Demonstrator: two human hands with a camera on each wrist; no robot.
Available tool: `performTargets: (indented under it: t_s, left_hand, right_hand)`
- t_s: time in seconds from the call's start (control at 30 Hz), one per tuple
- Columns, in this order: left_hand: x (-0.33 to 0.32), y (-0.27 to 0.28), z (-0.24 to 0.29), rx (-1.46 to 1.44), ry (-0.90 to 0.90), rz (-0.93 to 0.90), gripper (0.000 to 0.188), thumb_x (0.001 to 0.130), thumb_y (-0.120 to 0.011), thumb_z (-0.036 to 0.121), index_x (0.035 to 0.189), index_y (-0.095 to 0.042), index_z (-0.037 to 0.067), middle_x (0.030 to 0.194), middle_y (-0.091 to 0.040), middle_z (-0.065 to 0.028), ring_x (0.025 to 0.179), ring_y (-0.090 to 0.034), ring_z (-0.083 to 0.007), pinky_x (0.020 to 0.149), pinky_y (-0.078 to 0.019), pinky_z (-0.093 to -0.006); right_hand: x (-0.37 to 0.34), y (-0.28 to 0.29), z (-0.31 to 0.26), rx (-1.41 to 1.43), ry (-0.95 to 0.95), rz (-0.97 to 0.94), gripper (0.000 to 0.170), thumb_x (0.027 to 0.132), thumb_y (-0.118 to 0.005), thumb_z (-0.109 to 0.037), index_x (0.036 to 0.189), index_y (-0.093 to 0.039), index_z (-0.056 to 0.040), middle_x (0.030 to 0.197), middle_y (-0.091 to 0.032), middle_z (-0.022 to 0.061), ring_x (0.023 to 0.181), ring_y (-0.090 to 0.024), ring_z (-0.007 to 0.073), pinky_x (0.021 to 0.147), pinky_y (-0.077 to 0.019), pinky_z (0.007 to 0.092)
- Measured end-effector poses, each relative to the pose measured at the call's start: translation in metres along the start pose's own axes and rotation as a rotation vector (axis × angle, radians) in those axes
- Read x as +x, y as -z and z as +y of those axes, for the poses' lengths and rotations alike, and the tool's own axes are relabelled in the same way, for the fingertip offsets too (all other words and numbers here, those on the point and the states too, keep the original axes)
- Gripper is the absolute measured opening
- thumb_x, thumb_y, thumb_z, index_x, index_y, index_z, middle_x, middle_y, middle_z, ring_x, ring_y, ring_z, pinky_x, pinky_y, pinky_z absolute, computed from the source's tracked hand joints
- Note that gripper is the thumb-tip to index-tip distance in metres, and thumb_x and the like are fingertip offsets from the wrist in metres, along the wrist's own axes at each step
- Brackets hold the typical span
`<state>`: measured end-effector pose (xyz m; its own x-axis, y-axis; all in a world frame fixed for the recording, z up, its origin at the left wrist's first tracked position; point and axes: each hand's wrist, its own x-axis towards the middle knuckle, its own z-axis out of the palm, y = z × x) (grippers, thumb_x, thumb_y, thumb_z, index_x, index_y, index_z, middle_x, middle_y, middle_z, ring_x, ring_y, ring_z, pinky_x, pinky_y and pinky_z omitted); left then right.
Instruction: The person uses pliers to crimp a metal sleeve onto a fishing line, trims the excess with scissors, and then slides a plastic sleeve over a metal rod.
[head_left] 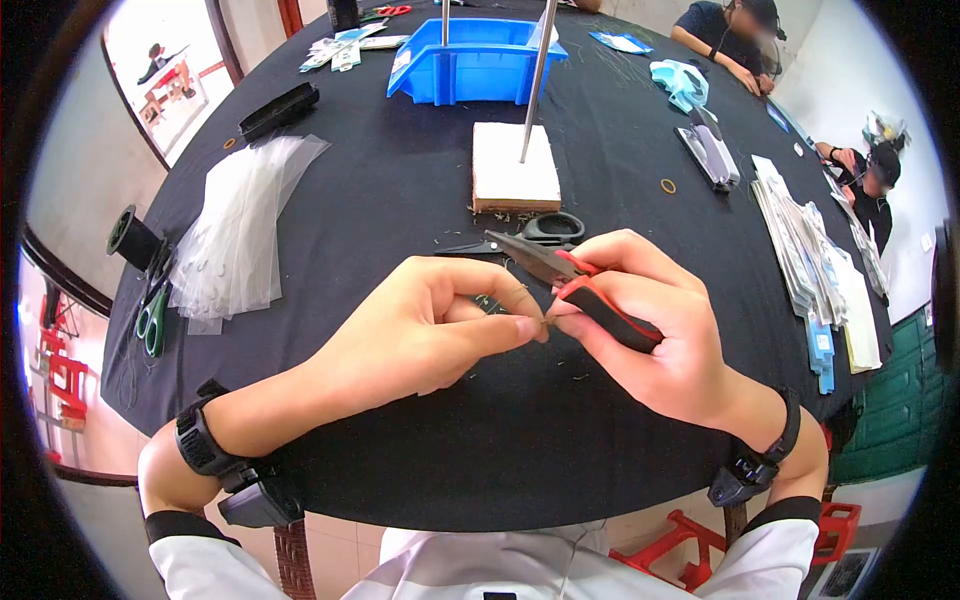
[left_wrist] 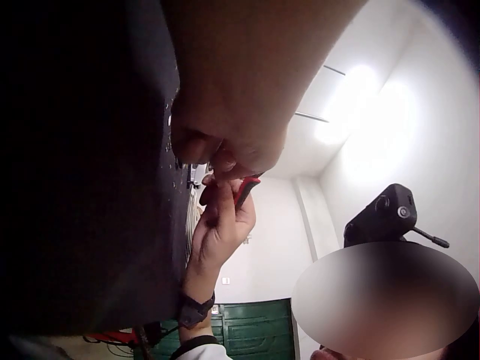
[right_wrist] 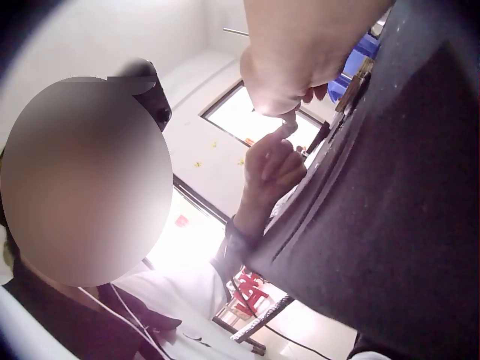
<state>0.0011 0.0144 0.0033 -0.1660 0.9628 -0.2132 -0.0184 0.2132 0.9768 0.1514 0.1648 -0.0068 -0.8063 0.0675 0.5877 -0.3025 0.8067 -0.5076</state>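
In the head view the left hand [head_left: 430, 325] pinches a tiny thin piece [head_left: 546, 322] between thumb and forefinger, over the black cloth. The right hand [head_left: 660, 335] meets it there, thumb and fingertip at the same small piece. Red-and-black pliers [head_left: 612, 312] lie in the right hand's grip, their jaws pointing up and left. Behind the hands, black scissors [head_left: 553, 229] lie on the cloth, partly hidden by the pliers. The left wrist view shows the red handle [left_wrist: 246, 191] in the right hand [left_wrist: 219, 229]. What the piece is cannot be made out.
A white block [head_left: 515, 175] with metal rods stands beyond the scissors, before a blue bin [head_left: 470, 75]. Clear plastic sleeves [head_left: 235, 225], green scissors [head_left: 152, 320] and a spool [head_left: 134, 238] lie left; a stapler [head_left: 708, 152] and packet stacks [head_left: 800, 235] lie right. Other people sit far right.
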Motion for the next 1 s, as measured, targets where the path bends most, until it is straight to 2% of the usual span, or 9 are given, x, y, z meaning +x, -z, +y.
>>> performTargets:
  t_s: [0.13,0.2,0.3,0.43,0.77,0.87,1.0]
  left_hand:
    - [0.002,-0.001,-0.004,-0.13,0.047,0.009,0.014,0.087,-0.058,0.012,0.092,-0.061,-0.001,0.044,-0.04,0.0053,0.035,-0.031,-0.0026,0.036,-0.0206,-0.0207]
    - [0.002,-0.001,-0.005,-0.181,0.052,0.048,0.014,0.087,-0.058,0.013,0.092,-0.06,0.0,0.044,-0.037,0.006,0.034,-0.029,-0.0027,0.036,-0.0197,-0.0204]
    - [0.003,0.002,-0.006,-0.342,-0.057,0.186,0.013,0.088,-0.056,0.014,0.092,-0.058,0.001,0.043,-0.033,0.0065,0.033,-0.027,-0.0024,0.035,-0.019,-0.0197]
    - [0.006,0.007,-0.007,-0.429,-0.102,0.288,0.011,0.088,-0.056,0.014,0.092,-0.058,0.003,0.042,-0.032,0.0064,0.032,-0.024,-0.0022,0.035,-0.0186,-0.0196]
    - [0.004,0.005,-0.006,-0.466,-0.104,0.259,0.009,0.089,-0.057,0.014,0.091,-0.057,0.006,0.044,-0.032,0.0069,0.033,-0.024,-0.002,0.035,-0.0178,-0.0196]
    - [0.005,0.005,-0.007,-0.468,-0.116,0.244,0.007,0.089,-0.056,0.014,0.09,-0.056,0.006,0.045,-0.032,0.0071,0.033,-0.024,-0.0017,0.035,-0.0177,-0.0193]
    - [0.005,0.005,-0.007,-0.459,-0.116,0.248,0.007,0.089,-0.056,0.013,0.09,-0.056,0.006,0.045,-0.032,0.007,0.034,-0.024,-0.0014,0.035,-0.0177,-0.019]
  right_hand:
    - [0.0,0.0,0.0,-0.021,0.034,-0.016,0.019,0.068,-0.068,0.003,0.086,-0.062,0.0027,0.095,-0.058,0.0145,0.084,-0.058,0.0283,0.073,-0.0473,0.033]
    - [0.0,0.001,-0.003,-0.115,0.004,0.005,0.017,0.07,-0.065,0.005,0.087,-0.063,0.0034,0.1,-0.058,0.015,0.088,-0.059,0.0264,0.077,-0.0465,0.0319]
    - [0.002,0.001,-0.003,-0.279,-0.001,0.047,0.018,0.071,-0.061,0.007,0.089,-0.063,0.0048,0.106,-0.058,0.0155,0.092,-0.058,0.0275,0.081,-0.0455,0.0328]
    - [0.002,0.002,-0.004,-0.447,0.011,0.032,0.022,0.068,-0.06,0.008,0.09,-0.061,0.0055,0.111,-0.057,0.0152,0.094,-0.056,0.0314,0.082,-0.0443,0.0363]
    - [0.002,0.003,-0.01,-0.607,0.014,-0.004,0.029,0.058,-0.062,0.006,0.087,-0.062,0.0031,0.109,-0.057,0.0111,0.095,-0.053,0.0294,0.082,-0.0426,0.0363]
    - [-0.001,0.003,-0.004,-0.626,0.039,-0.015,0.033,0.059,-0.068,-0.004,0.091,-0.063,0.0,0.11,-0.056,0.0069,0.094,-0.051,0.0266,0.079,-0.0408,0.0378]
    - [0.001,0.002,-0.008,-0.601,0.05,0.016,0.026,0.057,-0.063,0.006,0.084,-0.063,0.0033,0.102,-0.059,0.01,0.088,-0.053,0.028,0.077,-0.0427,0.0359]
